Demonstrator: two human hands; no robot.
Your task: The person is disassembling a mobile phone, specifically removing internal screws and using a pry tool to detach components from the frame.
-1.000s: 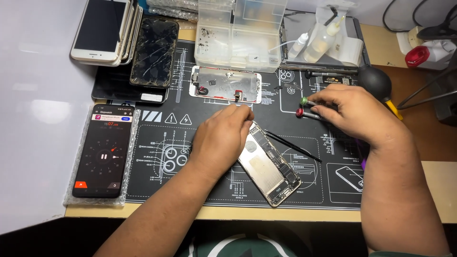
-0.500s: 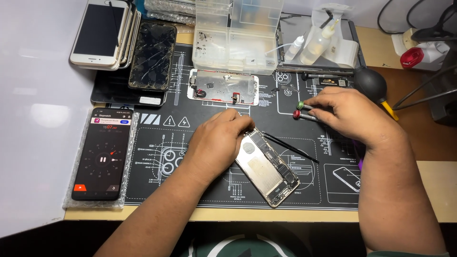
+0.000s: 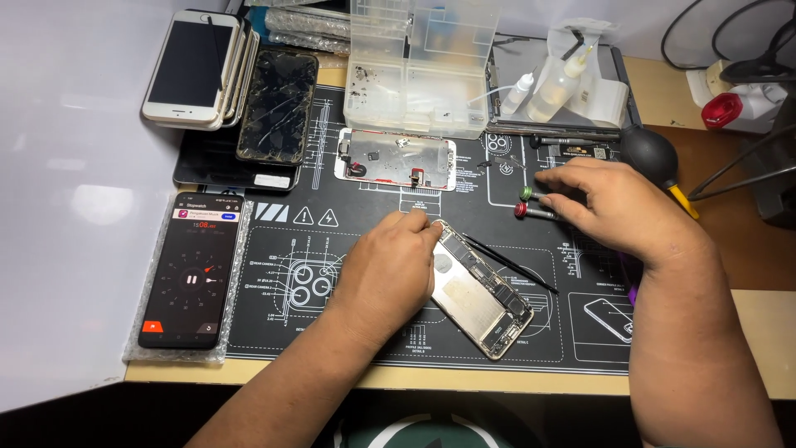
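The left hand (image 3: 390, 270) rests in a loose grip on the top edge of the opened phone (image 3: 477, 290), which lies tilted on the black repair mat (image 3: 332, 348). The right hand (image 3: 618, 207) closes over two screwdrivers (image 3: 535, 203) near it. The phone looks light, rigid and fragile inside; best held by its metal edges.

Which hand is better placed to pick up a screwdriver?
Probably the right hand: its fingers rest at the small screwdrivers, while the left hand steadies the opened phone.
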